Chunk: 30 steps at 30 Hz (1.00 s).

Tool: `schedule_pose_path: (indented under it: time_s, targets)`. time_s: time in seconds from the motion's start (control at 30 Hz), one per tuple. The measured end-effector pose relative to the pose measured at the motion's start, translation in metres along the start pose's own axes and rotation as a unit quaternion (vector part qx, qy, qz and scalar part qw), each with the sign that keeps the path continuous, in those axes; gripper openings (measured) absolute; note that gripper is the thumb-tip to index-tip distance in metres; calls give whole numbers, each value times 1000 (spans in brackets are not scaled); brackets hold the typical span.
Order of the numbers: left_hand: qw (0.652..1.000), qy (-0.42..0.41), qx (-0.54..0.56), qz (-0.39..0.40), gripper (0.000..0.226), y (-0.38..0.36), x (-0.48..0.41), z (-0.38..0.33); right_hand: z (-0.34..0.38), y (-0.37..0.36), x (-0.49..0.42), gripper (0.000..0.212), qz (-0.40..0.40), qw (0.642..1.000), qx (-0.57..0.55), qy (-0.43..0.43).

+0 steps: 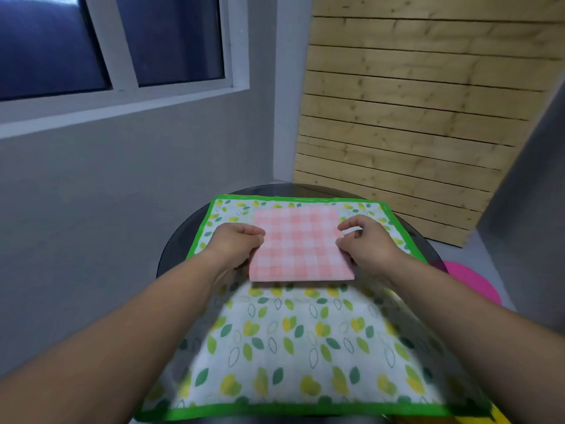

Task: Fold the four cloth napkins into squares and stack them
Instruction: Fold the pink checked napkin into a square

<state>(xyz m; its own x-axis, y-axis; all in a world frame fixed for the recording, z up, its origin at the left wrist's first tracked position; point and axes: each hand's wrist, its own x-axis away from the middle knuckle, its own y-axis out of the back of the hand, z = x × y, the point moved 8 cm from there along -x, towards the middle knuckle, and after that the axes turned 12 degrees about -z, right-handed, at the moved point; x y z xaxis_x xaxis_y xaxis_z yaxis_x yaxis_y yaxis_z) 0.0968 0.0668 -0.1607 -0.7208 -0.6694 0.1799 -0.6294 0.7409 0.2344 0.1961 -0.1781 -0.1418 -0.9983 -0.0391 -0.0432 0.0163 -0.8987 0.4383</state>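
Observation:
A pink checked napkin [299,244], folded to a square, is held slightly above a large leaf-patterned cloth with a green border [305,338]. My left hand [237,244] pinches the napkin's left edge, thumb on top. At the right edge, my right hand [363,243] pinches the napkin with its fingers curled. The leaf cloth lies spread over a round dark table [171,249]; its near part is blurred. No other napkins show clearly.
A grey wall with a window stands left of the table. Wooden slat panelling [412,117] leans behind it. A round pink object [470,283] lies low at the right, and a yellow patch shows at the bottom right corner.

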Motion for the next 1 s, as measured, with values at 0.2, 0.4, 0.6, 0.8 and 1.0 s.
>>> schedule_pose_path:
  time_s: [0.2,0.4,0.6,0.8,1.0]
  targets:
    - [992,-35,103,57,16,-55,34,-34,-5,78,7,16,-66,996,-55,10]
    - [982,-31,155,99,38,-161,68,-57,-41,183,-5,17,-144,984,-105,-5]
    - [979,-41,150,130,35,-298,90,-66,-127,280,-41,23,-221,960,-162,-55]
    - [979,-62,110,163,27,-429,99,-65,-218,346,-101,22,-285,926,-219,-117]
    - [984,-44,71,159,28,-537,81,-35,-295,366,-157,8,-318,912,-214,-147]
